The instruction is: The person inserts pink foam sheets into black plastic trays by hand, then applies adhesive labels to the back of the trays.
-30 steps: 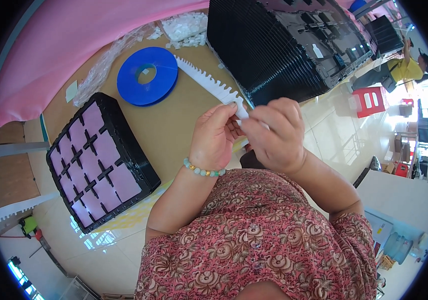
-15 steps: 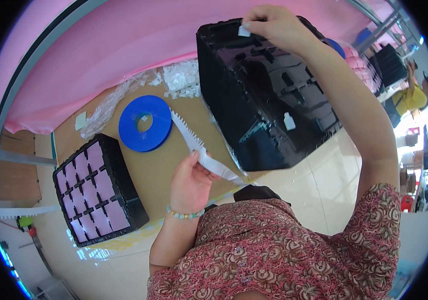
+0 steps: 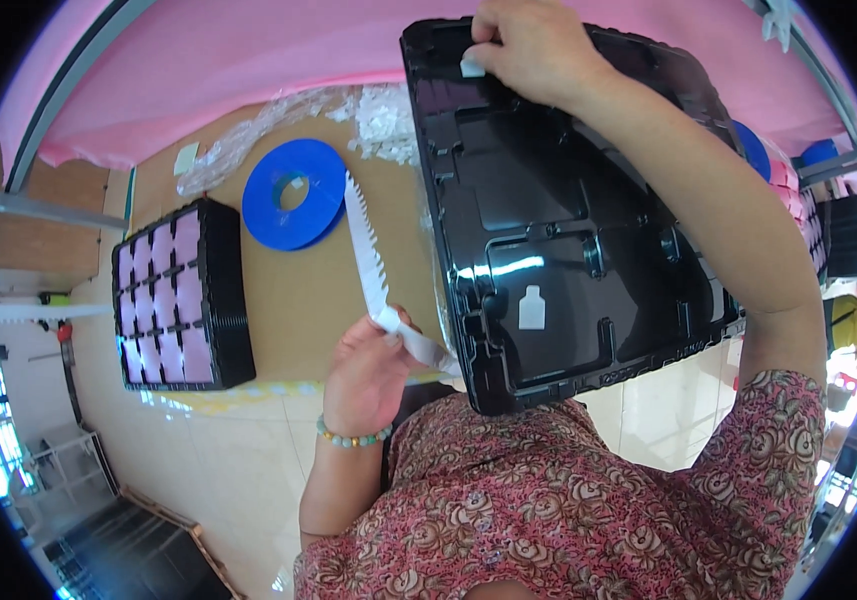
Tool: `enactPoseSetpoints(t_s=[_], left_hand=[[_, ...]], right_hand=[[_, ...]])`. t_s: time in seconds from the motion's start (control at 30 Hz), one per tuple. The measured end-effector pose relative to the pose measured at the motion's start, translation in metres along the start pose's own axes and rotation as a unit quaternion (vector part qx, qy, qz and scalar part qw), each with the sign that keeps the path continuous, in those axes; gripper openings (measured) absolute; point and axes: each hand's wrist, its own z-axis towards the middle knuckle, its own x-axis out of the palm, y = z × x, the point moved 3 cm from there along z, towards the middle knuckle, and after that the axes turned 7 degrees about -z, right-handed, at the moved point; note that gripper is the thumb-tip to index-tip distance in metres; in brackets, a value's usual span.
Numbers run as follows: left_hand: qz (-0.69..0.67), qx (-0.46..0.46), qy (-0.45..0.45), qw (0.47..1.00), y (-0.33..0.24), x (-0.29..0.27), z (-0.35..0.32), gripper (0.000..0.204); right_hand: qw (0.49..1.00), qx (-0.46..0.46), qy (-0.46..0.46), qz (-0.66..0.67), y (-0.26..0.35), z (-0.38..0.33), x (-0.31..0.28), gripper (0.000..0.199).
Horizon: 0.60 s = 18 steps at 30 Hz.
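A long white paper strip (image 3: 362, 240) with toothed edges runs through my left hand (image 3: 366, 368); its fingers pinch it near the table's front edge. My right hand (image 3: 536, 52) reaches across a large glossy black plastic tray (image 3: 548, 195) to its far left corner. Between thumb and fingers there it pinches a small white sticker (image 3: 472, 68), partly hidden and at the tray's surface; whether it is stuck down I cannot tell. A white bottle-shaped sticker (image 3: 531, 308) lies flat on the tray's near part. Left of the strip rests a blue reel (image 3: 266, 205) with a round hole.
A stack of black trays (image 3: 231, 300) with pink-purple pieces in its compartments stands at the left. Crumpled clear plastic (image 3: 248, 140) and white scraps (image 3: 384, 120) lie along the back, before a pink cloth (image 3: 248, 60). Far right, a person in yellow (image 3: 851, 325) partly shows.
My view has shifted, and the large black tray now shows more of its top face. My right hand remains at its far left corner with the sticker. The left hand keeps holding the strip.
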Motion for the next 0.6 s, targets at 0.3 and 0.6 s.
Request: enactPoseSetpoints(t_s=[0.3,0.6], left_hand=[[0.054,0.000,-0.007,0.999,-0.028,-0.033,-0.036,0.041],[0.267,-0.096,-0.015,0.959,0.008,-0.071,-0.058,0.057]], right_hand=[[0.897,-0.148,0.178,0.376,0.116,-0.162,-0.064,0.026],[0.789,0.281,0.217,0.502,0.173,-0.272,0.099,0.027]])
